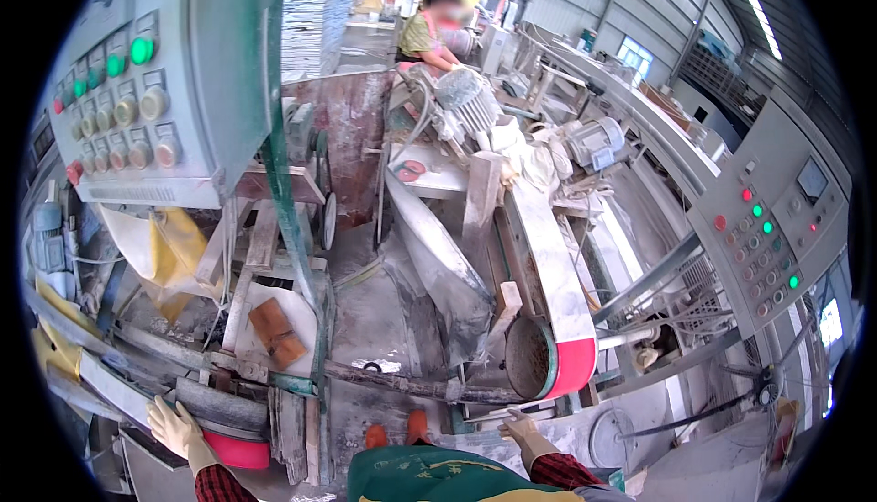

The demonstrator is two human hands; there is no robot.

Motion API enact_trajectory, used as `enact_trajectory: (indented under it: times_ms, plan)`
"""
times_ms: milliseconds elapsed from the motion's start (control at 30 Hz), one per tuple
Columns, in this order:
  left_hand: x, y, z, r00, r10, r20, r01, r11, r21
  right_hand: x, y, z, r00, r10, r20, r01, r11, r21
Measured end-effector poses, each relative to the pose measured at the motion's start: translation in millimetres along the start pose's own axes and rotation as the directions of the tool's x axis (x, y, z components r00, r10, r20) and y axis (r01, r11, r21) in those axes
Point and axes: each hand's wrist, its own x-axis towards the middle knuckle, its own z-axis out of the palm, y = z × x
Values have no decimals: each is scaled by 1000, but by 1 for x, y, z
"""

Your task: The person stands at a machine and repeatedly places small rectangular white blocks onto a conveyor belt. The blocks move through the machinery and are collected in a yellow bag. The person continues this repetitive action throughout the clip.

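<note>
My left hand (175,429), in a pale glove, lies with its fingers spread at the edge of a long white strip (119,394) on the left machine. Whether it presses on the strip or hovers I cannot tell. Just right of it is a roller end with a red band (236,450). My right hand (523,433), gloved too, has its fingers stretched leftward, apparently holding nothing. It is below the right machine's belt (559,269), whose near end wraps a drum (531,358) beside a red guard (575,369). Thin pale bars (498,413) lie close to its fingertips.
Control panels with lit buttons stand at the left (155,82) and right (772,214). A co-worker (427,31) is at the far machine near dusty motors (466,100). Stacked sheets (313,31) stand behind. Brown blocks (277,330) lie left of centre. A low bar (393,380) crosses in front of my feet.
</note>
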Motion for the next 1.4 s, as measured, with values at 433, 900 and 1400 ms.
enact_trajectory:
  times_ms: [433, 900, 1400]
  plan:
    - [-8, -2, 7, 996, 38, -79, -37, 999, 16, 10, -42, 63, 958, -109, 264, 138, 986, -95]
    - [-20, -1, 9, 987, 66, -146, -66, 998, 10, -11, 2, 6, 990, 10, 142, 33, 954, -298]
    - [-31, 7, 13, 981, 62, -186, -63, 998, -1, 16, 2, 15, 966, 9, 258, 63, 961, -270]
